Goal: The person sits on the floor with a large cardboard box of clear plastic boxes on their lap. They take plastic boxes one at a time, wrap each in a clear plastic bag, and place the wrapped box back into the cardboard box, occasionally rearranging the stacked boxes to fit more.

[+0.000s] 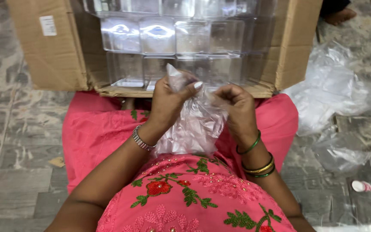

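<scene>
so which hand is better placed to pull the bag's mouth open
Right, probably. The left hand already pinches the top of the clear plastic bag between thumb and fingers, anchoring it. The right hand grips the film beside it, lower, so it could draw outward.

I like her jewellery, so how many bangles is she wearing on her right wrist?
4, as far as shows: one green bangle sits alone nearer the right hand, and three sit together further up the forearm, green, gold and green. More may be hidden underneath.

Pink dress [185,193] with red flowers and green leaves at lower centre; brown cardboard box [52,51] upper left; green and gold bangles [258,167]; grey marbled floor [13,141].
</scene>
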A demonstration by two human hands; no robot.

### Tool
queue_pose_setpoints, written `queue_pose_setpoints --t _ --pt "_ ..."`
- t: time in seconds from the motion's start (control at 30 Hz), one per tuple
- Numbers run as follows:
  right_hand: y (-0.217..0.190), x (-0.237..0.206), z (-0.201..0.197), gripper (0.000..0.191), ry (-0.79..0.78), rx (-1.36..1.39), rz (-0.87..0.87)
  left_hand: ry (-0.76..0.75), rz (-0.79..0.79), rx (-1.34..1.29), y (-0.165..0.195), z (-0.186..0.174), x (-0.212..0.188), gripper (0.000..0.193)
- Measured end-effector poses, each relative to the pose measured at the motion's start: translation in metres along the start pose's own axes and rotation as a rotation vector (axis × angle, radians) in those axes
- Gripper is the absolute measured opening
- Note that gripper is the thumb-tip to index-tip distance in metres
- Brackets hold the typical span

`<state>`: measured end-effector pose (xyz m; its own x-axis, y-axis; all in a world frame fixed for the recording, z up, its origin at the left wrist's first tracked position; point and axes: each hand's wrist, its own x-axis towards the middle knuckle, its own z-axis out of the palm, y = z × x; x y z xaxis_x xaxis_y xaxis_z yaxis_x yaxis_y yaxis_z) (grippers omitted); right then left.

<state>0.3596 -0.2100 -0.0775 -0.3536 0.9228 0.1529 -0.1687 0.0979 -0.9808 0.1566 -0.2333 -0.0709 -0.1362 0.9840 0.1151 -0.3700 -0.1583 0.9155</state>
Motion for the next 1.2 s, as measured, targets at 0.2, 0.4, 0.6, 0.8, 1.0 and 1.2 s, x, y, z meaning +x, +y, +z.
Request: queue_pose_setpoints --t 0.2,0.4,0.6,0.8,1.0,1.2 --pt "-0.024 -0.002 0.027 0.028 0.227 0.263 0.17 0.114 0.08 0.107 0.008 -0.017 -0.008 0.017" --pt "-0.031 -0.008 0.039 0.031 0.054 -0.052 -0.034 0.063 0.316 0.418 0.012 0.004 -0.014 0.019" --pt "-0.047 -0.014 0.05 0.033 0.206 0.153 0.12 0.108 0.471 0.688 0.029 0.002 -0.015 0.03" --pt "-0.026 -0.01 0.052 0.031 0.178 -0.057 0.016 0.105 0.439 0.443 0.004 0.01 -0.006 0.013" --pt "0.009 -0.005 0.008 0.007 0.232 0.123 -0.014 0.145 -0.07 0.061 -0.034 -0.008 0.008 0.007" --pt "0.008 -0.004 -0.014 0.011 0.245 0.858 0.228 -0.001 0.01 0.105 -0.039 -0.003 0.016 0.021"
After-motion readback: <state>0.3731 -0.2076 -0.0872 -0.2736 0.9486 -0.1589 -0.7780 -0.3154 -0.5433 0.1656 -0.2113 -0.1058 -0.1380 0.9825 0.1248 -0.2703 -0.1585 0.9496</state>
